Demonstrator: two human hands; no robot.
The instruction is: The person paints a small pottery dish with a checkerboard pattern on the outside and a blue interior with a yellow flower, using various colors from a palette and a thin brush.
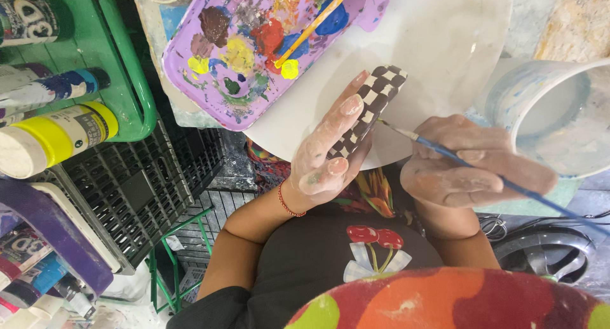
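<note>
Your left hand (327, 154) clamps a checkered piece (370, 107) over the white disc (445, 43). Your right hand (470, 167) pinches a blue brush (483, 173), its tip seemingly touching the piece's right edge. A purple palette (190, 75) lies far left, a bucket (553, 113) right.

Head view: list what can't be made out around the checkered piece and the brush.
- Checkered piece: the lower part is hidden by the left hand, so its full shape is unknown.
- Blue-handled brush: its tip is too small to show the paint colour; the handle's far end is blurred.
- White bucket: cut off by the right edge.
- Right hand: its grip underneath the brush is hidden by its own fingers.
</note>
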